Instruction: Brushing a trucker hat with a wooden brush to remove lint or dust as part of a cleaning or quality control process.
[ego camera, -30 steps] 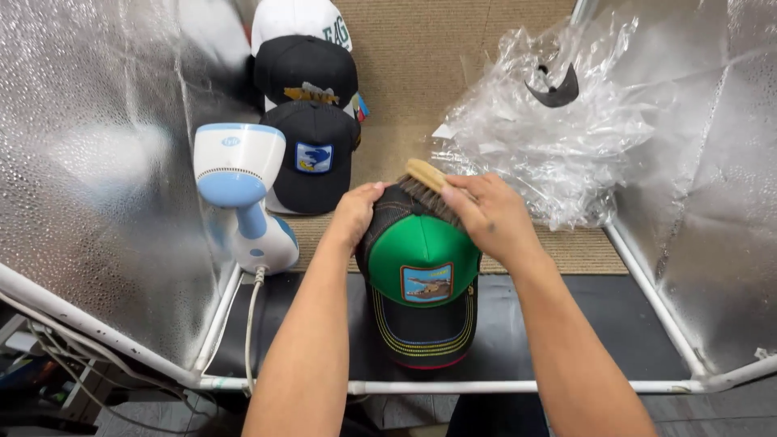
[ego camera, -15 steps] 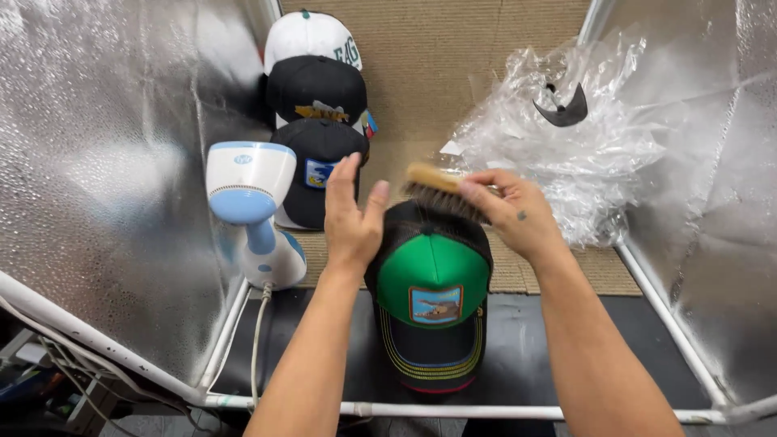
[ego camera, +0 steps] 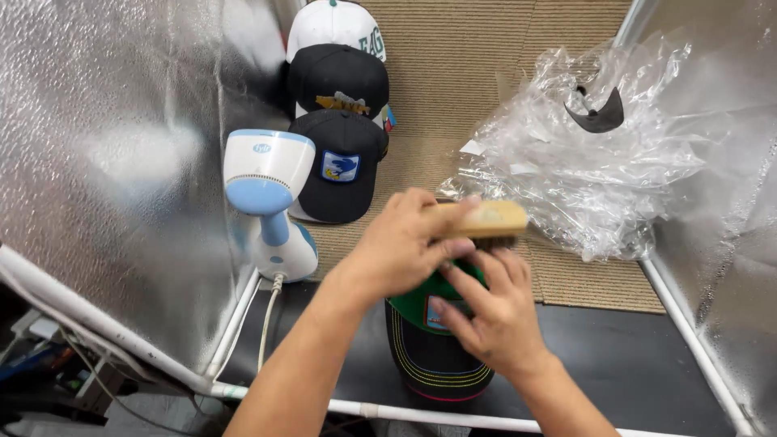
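Observation:
A green-and-black trucker cap (ego camera: 441,368) with coloured stitching on its brim sits on the black mat, brim toward me. My left hand (ego camera: 401,251) is closed around the left end of a wooden brush (ego camera: 494,218), held level just above the cap's crown. My right hand (ego camera: 494,320) lies over the cap's green front and hides its patch. Its fingers are stretched out and the fingertips reach up to the brush's bristles.
A white and blue handheld steamer (ego camera: 267,194) stands at the left, its cord (ego camera: 267,324) trailing over the white pipe frame (ego camera: 364,409). Three caps, black with a blue patch (ego camera: 340,170), black (ego camera: 340,77) and white (ego camera: 332,24), overlap behind. Crumpled clear plastic (ego camera: 583,162) lies right. Silver reflective walls (ego camera: 105,162) enclose both sides.
The brush passed from my right hand to my left hand. My right hand dropped onto the cap's green front, and my left hand left the cap's side.

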